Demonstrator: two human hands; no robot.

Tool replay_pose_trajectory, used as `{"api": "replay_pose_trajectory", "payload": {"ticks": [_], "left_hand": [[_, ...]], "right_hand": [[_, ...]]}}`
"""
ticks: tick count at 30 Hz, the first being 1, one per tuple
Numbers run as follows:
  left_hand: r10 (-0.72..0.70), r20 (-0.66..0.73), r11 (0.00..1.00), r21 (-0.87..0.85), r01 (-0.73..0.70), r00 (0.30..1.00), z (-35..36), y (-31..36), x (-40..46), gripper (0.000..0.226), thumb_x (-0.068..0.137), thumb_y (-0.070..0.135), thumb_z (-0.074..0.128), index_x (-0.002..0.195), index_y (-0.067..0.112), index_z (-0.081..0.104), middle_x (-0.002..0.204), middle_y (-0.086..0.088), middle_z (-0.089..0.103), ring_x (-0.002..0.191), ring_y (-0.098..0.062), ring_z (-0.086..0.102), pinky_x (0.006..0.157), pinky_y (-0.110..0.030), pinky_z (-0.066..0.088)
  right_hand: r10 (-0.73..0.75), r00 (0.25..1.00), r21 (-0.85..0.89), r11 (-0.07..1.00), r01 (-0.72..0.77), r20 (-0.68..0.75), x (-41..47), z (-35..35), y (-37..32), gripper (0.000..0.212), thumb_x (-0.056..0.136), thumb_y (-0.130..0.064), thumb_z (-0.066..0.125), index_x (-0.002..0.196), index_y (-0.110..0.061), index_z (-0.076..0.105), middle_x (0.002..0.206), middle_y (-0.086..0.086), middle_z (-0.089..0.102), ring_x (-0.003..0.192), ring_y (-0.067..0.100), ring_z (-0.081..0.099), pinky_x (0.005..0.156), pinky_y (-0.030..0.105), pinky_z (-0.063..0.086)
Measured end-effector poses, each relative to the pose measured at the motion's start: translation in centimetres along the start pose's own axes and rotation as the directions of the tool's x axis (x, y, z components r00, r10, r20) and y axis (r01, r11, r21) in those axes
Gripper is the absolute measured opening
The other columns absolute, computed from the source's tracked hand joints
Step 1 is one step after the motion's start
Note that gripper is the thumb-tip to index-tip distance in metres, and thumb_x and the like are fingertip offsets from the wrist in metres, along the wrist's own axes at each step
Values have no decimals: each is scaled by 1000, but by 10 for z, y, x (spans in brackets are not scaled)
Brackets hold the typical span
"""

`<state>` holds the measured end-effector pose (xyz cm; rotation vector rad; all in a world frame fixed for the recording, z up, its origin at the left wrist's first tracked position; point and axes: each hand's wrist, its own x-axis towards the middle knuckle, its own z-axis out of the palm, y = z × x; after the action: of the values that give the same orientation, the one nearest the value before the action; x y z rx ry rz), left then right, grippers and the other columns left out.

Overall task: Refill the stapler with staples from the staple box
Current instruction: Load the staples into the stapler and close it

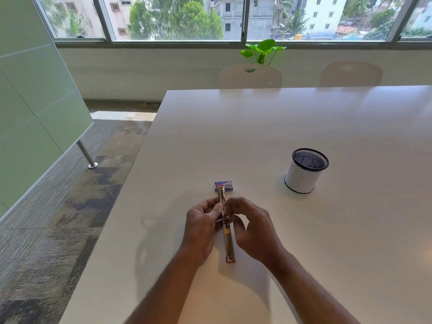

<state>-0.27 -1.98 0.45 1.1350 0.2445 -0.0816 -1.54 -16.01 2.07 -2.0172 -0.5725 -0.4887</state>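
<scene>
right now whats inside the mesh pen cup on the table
The pen cup looks empty: through its open top only dark mesh wall shows, with nothing sticking above the rim. Its floor is hidden by the near white wall, so something small lying flat there cannot be ruled out.

one stapler, one staple box, two chairs

The white table carries a staple box, an opened stapler and a mesh pen cup.
</scene>
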Motion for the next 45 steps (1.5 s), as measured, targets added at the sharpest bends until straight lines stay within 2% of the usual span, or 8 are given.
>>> {"api": "replay_pose_trajectory", "payload": {"ticks": [3,7,12,22,27,30,36,45], "left_hand": [[-9,10,998,-59,10,1000,0,1,-2,23,100,-2,55,119,-4,67,100,-27,74,86,-32,73,79,-42,62],[-38,-5,994,-103,37,999,-1,2,-2,23,100,-4,53,120,-8,64,100,-28,73,88,-34,74,81,-43,62],[-52,-1,991,-126,51,999,-1,4,-3,23,100,-5,52,121,-10,63,101,-29,72,88,-35,75,79,-42,64],[-49,-3,990,-133,48,999,1,4,-3,24,100,-6,52,121,-11,62,101,-29,71,87,-35,74,81,-43,64],[-40,1,993,-113,40,999,1,5,-3,24,100,-6,51,121,-10,63,101,-28,71,87,-34,74,80,-42,65],[-36,6,995,-97,37,999,-1,4,-3,24,101,-5,51,121,-7,64,106,-31,72,90,-35,75,81,-42,64],[-26,22,994,-105,28,999,-1,3,-4,24,100,-4,54,120,-6,66,102,-29,72,91,-35,73,82,-42,63],[0,55,997,-74,4,998,-3,2,-4,24,100,-1,56,120,-3,69,101,-26,74,87,-31,75,76,-35,61]], "right_hand": [[34,996,-23,999,-36,-78,5,-3,7,43,79,18,59,107,-13,67,95,-4,72,85,9,70,78,25,60],[296,931,-88,944,-320,-212,21,-15,24,37,89,10,56,115,-11,70,110,2,71,97,10,67,91,29,56],[487,870,-325,837,-440,78,31,-23,51,37,94,-12,63,131,-11,65,129,8,61,116,23,59,104,33,46],[335,931,-444,863,-241,144,30,-10,54,15,95,-12,61,103,-14,74,111,7,64,106,25,57,90,30,47],[391,920,-138,911,-388,-7,30,-15,35,11,94,-9,64,98,-16,71,93,1,75,87,17,69,79,30,56],[359,932,-41,931,-362,-54,32,-17,20,9,90,-9,71,94,-17,70,80,-2,73,74,14,68,69,28,56],[82,995,-81,993,-87,-58,37,-11,8,14,85,1,75,96,-6,80,94,2,73,81,5,69,75,8,52],[2,998,-162,987,7,57,32,-6,0,28,83,16,67,101,-3,79,101,8,70,88,13,66,79,2,48]]}}
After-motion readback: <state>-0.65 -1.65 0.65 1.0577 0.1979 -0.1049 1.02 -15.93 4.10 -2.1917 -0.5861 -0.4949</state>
